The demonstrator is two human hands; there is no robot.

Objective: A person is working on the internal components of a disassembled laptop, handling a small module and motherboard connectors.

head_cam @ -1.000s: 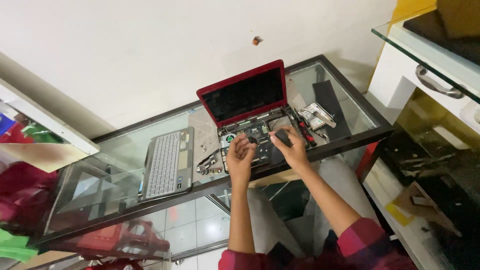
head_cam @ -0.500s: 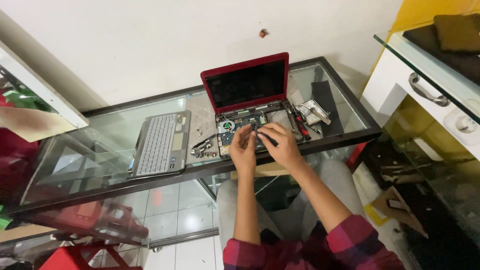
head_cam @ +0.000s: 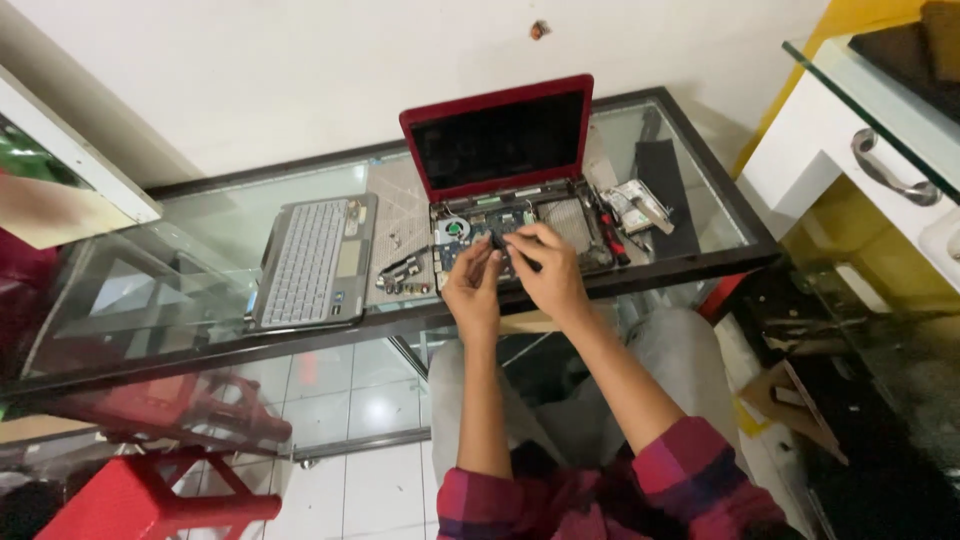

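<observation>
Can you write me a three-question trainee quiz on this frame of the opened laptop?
1. True or false: the red laptop has its keyboard panel fitted in place.
2. Which lies furthest left on the glass table? A) the grey keyboard panel B) the cooling fan C) the black mat
3. Fill in: the left hand and right hand meet over the laptop's exposed ____.

Key
1. False: the panel lies apart, to the laptop's left.
2. A
3. Circuit board; a thin dark tool seems pinched between the hands, though which hand grips it is unclear.
</observation>
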